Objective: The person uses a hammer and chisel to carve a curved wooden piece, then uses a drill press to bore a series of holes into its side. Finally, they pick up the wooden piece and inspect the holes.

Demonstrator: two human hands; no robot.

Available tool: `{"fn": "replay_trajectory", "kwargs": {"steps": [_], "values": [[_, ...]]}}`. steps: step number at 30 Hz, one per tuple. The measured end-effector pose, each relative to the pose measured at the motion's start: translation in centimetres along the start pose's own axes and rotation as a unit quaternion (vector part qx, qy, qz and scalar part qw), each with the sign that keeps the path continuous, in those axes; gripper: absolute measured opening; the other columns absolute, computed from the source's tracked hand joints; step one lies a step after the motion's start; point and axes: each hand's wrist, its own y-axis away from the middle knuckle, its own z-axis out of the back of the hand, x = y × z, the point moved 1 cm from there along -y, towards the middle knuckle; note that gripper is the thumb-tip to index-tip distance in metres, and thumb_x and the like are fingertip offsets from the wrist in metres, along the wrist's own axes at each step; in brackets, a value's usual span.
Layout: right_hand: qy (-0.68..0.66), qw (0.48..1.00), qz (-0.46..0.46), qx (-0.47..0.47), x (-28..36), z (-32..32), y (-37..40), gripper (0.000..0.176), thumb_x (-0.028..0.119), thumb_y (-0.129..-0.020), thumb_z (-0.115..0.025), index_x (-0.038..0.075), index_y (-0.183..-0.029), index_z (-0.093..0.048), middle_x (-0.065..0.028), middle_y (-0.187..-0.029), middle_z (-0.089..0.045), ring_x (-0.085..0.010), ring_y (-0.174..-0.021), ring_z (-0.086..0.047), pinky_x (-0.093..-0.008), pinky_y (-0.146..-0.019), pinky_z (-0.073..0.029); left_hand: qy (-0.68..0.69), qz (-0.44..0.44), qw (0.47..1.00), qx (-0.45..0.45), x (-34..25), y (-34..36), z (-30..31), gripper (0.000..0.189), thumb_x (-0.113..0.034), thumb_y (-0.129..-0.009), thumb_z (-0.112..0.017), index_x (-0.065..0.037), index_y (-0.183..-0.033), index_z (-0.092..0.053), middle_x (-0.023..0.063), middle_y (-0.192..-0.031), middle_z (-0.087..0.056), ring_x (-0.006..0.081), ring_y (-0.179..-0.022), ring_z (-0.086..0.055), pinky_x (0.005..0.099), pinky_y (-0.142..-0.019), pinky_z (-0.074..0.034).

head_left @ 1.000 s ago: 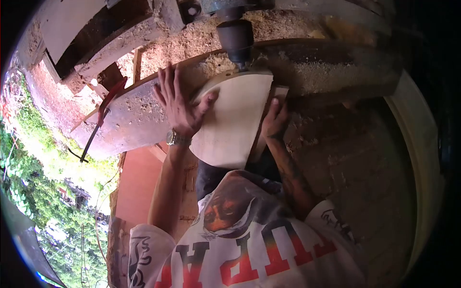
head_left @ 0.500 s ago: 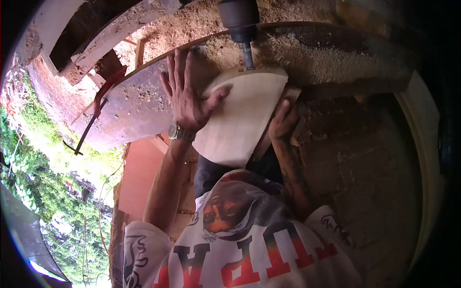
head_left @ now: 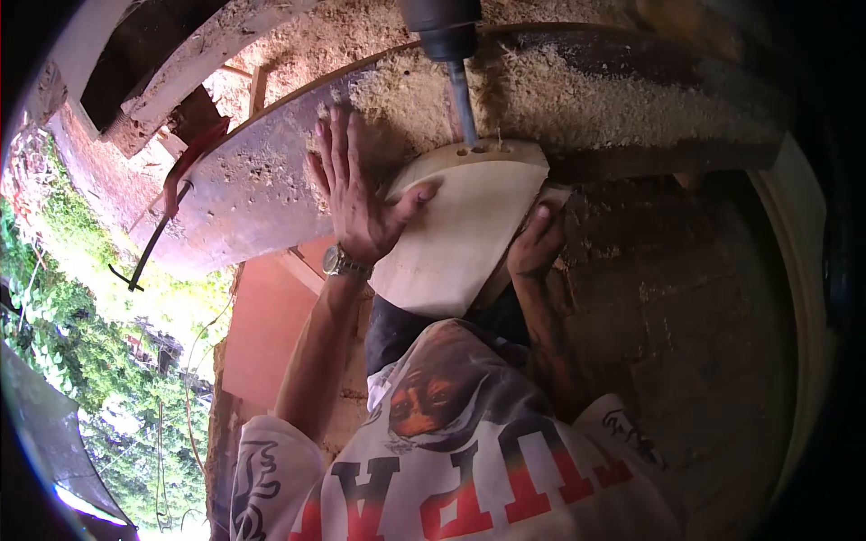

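Note:
A pale wooden board (head_left: 456, 239) with a curved far edge lies on the bench in front of my body. Several dark drilled holes line its far edge, and a drill bit (head_left: 464, 104) in a dark chuck (head_left: 442, 32) points down with its tip right at them. My left hand (head_left: 358, 203), wearing a watch, lies flat with fingers stretched over the bench and the thumb on the board's left side. On the right, my right hand (head_left: 538, 242) has its fingers wrapped at the board's edge, by a second wood piece (head_left: 555, 195) partly hidden beneath.
Sawdust covers the curved workbench (head_left: 225, 203) around the bit. A red-handled tool with a black bar (head_left: 161, 239) rests over the bench's left edge. Wooden beams (head_left: 180, 77) stand at the far left, and a brick wall or floor (head_left: 658, 288) lies to the right.
More of the drill bit shows, and the holes at the board's edge are now in plain sight. The board and both hands sit slightly lower in view.

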Motion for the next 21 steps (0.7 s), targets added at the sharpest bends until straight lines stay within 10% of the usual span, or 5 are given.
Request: {"fn": "replay_trajectory", "kwargs": {"steps": [8, 21], "values": [[-0.026, 1.000, 0.002, -0.007, 1.5, -0.2, -0.5, 0.037, 0.030, -0.105, -0.049, -0.005, -0.109, -0.060, -0.0234, -0.080, -0.067, -0.0404, -0.073, -0.069, -0.0437, -0.064, -0.051, 0.011, 0.001, 1.000, -0.008, -0.1, -0.9, 0.6, 0.121, -0.080, -0.071, -0.069, -0.006, -0.158, -0.028, 0.0179, -0.164, -0.027, 0.0411, -0.154, -0.015, 0.0625, -0.120, -0.008], [-0.008, 0.999, 0.027, -0.035, 1.9, -0.4, -1.2, 0.044, 0.035, -0.106, -0.049, -0.007, -0.114, -0.059, -0.0273, -0.087, -0.067, -0.0436, -0.082, -0.069, -0.0442, -0.068, -0.051, 0.023, -0.003, 1.000, -0.015, 0.0, -1.4, 0.6, 0.119, -0.079, -0.072, -0.069, -0.006, -0.158, -0.029, 0.0165, -0.165, -0.027, 0.0411, -0.154, -0.015, 0.0647, -0.120, -0.008]]}}
